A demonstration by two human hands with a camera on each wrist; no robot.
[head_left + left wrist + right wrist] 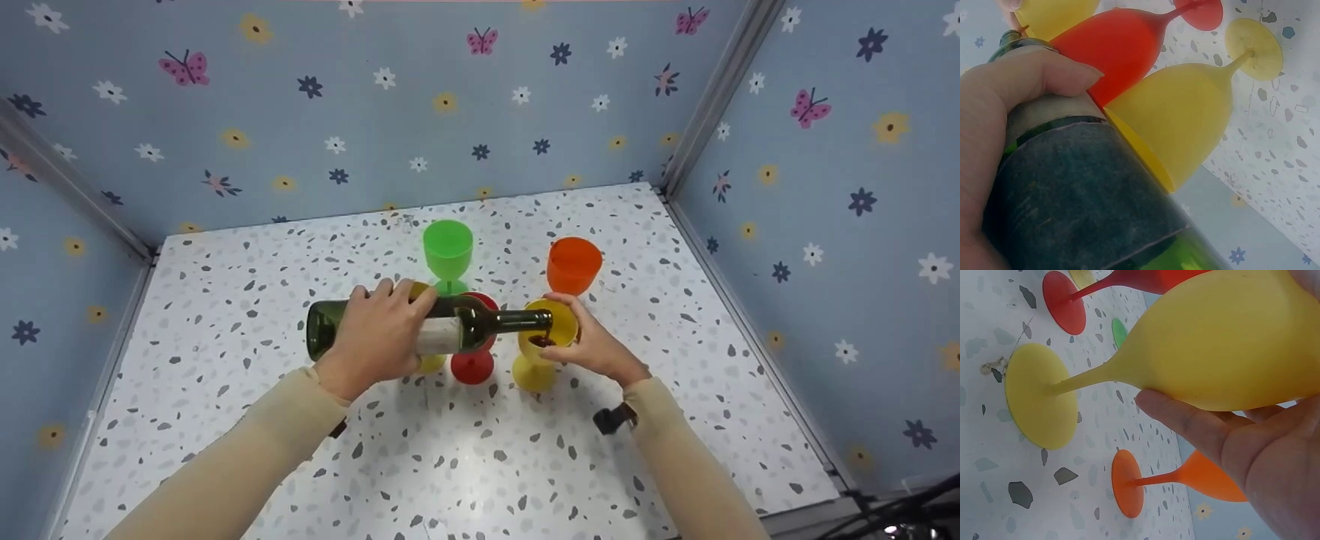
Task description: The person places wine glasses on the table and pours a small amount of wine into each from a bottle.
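Observation:
My left hand (379, 330) grips a green glass wine bottle (474, 324) round its body, holding it nearly level with the neck toward the right. Dark red liquid runs from its mouth into a yellow goblet (534, 375), where a little dark liquid shows inside. My right hand (596, 349) holds that goblet round its cup, thumb and fingers on opposite sides. In the right wrist view the goblet's foot (1039, 396) is down at the speckled tabletop. Behind the bottle stand a red goblet (472, 367) and a second yellow goblet (1179, 112), both partly hidden in the head view.
A green goblet (448, 251) stands farther back, and an orange goblet (574, 264) is just beyond my right hand. The speckled white table (247, 300) meets blue flowered walls (420, 112) at the back and sides. Dark cables (900, 506) hang at the lower right.

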